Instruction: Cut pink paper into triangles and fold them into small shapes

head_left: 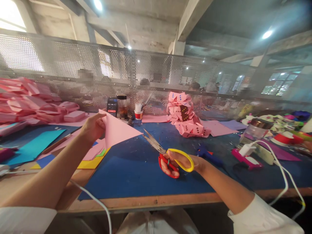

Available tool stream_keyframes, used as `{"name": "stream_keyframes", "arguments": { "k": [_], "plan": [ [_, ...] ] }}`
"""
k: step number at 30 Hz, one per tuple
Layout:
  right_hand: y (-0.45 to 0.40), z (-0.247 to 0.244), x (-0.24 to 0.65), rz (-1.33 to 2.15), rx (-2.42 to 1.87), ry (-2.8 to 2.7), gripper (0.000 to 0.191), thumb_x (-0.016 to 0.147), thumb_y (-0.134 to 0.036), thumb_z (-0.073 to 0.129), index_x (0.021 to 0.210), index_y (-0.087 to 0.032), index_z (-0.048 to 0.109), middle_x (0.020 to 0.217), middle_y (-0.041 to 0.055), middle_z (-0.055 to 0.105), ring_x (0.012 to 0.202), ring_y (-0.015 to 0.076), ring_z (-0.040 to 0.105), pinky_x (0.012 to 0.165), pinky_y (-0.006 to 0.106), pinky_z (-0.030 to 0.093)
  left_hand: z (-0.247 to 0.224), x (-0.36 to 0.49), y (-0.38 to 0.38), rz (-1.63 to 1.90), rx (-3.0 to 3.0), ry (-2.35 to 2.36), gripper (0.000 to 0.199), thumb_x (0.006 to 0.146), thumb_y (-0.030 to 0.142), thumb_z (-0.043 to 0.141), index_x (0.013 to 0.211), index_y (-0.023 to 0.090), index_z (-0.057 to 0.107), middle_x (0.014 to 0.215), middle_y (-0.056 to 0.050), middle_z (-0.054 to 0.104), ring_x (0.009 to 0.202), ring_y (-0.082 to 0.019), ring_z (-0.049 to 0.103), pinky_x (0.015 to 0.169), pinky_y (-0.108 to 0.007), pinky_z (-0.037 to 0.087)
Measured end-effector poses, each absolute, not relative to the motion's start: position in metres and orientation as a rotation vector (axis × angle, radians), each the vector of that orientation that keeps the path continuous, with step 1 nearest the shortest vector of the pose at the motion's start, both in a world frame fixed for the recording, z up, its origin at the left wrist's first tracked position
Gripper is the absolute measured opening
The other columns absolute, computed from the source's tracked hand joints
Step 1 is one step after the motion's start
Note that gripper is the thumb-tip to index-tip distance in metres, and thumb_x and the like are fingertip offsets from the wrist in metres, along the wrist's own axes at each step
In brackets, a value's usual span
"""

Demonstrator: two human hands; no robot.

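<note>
My left hand (pixel 95 125) pinches the left edge of a pink sheet of paper (pixel 119 130), which stands up off the table and tapers to a point on its right. My right hand (pixel 172 162) is wrapped around the handles of a pair of scissors (pixel 158 148), one loop yellow and one red. The blades are parted a little and point up and left toward the paper's tip, close to it. Under my left forearm lie pink, yellow, green and blue sheets (pixel 94 161).
Pink folded paper pieces are heaped at left (pixel 31 100), with a dotted pink stack (pixel 184 113) at the back. A phone (pixel 112 105), dark jar (pixel 122 107) and cup (pixel 138 112) stand near the mesh partition (pixel 156 71). A blue glue gun (pixel 209 156), glass jar (pixel 255 131) and white cable (pixel 280 165) are right.
</note>
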State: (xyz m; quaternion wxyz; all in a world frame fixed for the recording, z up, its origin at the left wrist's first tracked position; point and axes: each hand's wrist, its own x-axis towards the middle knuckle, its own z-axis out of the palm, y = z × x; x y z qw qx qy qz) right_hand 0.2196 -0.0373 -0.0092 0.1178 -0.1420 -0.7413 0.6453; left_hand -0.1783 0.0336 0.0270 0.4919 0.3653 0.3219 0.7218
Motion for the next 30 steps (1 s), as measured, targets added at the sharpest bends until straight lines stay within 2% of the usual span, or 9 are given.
{"name": "stream_keyframes", "arguments": {
  "k": [5, 9, 15, 19, 30],
  "plan": [
    [-0.039, -0.006, 0.218, 1.909, -0.449, -2.149, 0.064, 0.095, -0.077, 0.032, 0.088, -0.017, 0.052, 0.078, 0.0011, 0.053, 0.054, 0.0086, 0.043, 0.052, 0.025, 0.036, 0.025, -0.176, 0.035, 1.739, 0.875, 0.808, 0.014, 0.066, 0.009, 0.069, 0.073, 0.016, 0.061, 0.047, 0.002, 0.062, 0.039, -0.012, 0.057, 0.044, -0.02, 0.048],
    [-0.04, -0.004, 0.218, 1.905, -0.477, -2.135, 0.065, 0.093, -0.079, 0.033, 0.087, -0.018, 0.052, 0.078, 0.0018, 0.054, 0.055, 0.0093, 0.045, 0.051, 0.025, 0.036, 0.024, -0.176, 0.036, 1.732, 0.902, 0.828, 0.013, 0.067, 0.011, 0.071, 0.074, 0.016, 0.061, 0.041, 0.004, 0.056, 0.038, -0.012, 0.055, 0.043, -0.02, 0.046],
    [-0.043, -0.003, 0.218, 1.908, -0.512, -2.133, 0.063, 0.092, -0.079, 0.038, 0.085, -0.018, 0.052, 0.075, 0.0005, 0.052, 0.053, 0.0092, 0.044, 0.051, 0.025, 0.036, 0.025, -0.173, 0.033, 1.7, 1.017, 0.812, 0.027, 0.063, 0.013, 0.077, 0.085, 0.016, 0.063, 0.062, 0.003, 0.069, 0.051, -0.012, 0.064, 0.054, -0.021, 0.052],
    [-0.041, -0.005, 0.219, 1.906, -0.501, -2.154, 0.061, 0.096, -0.075, 0.035, 0.087, -0.017, 0.052, 0.076, 0.0, 0.051, 0.053, 0.0086, 0.045, 0.052, 0.025, 0.037, 0.028, -0.174, 0.032, 1.733, 1.085, 0.799, 0.034, 0.063, 0.014, 0.078, 0.094, 0.016, 0.064, 0.073, 0.004, 0.072, 0.058, -0.011, 0.066, 0.058, -0.021, 0.052],
    [-0.041, -0.003, 0.218, 1.798, -0.527, -2.22, 0.06, 0.097, -0.073, 0.035, 0.085, -0.017, 0.052, 0.067, -0.0019, 0.048, 0.05, 0.0086, 0.044, 0.051, 0.024, 0.036, 0.04, -0.17, 0.024, 1.8, 1.162, 0.824, 0.038, 0.064, 0.011, 0.075, 0.1, 0.018, 0.064, 0.069, 0.005, 0.07, 0.053, -0.011, 0.062, 0.051, -0.021, 0.048]
  ]
}}
